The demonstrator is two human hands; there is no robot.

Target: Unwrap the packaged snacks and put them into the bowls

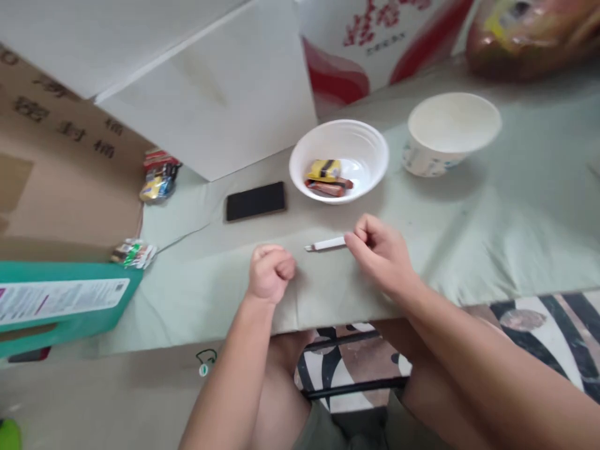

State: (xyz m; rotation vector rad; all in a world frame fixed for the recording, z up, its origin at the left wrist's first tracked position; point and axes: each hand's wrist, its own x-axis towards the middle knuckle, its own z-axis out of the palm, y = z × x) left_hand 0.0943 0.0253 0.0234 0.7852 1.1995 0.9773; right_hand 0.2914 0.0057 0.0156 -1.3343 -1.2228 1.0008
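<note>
My left hand (272, 270) is closed in a fist on the green cloth, its thumb folded across the fingers, and no object shows in it. A slim white pen-like tool (329, 244) with a small greyish tip points left toward that fist, a gap between them. The tool's right end disappears behind the thumb of my right hand (382, 253), whose fingers are curled closed around it. Beyond the hands stands a white bowl (370, 153) holding a yellow-and-black packet (324, 170) and reddish-brown wrapped sticks (329, 186). A dark phone (255, 201) lies left of the bowl.
A white paper tub (429, 156) stands right of the bowl. White box panels (220, 94) and a red-and-white box (375, 50) rise behind. At left are a cardboard carton (70, 194), a green box (117, 306) and small snack packets (159, 178). A shiny bag (529, 44) sits far right.
</note>
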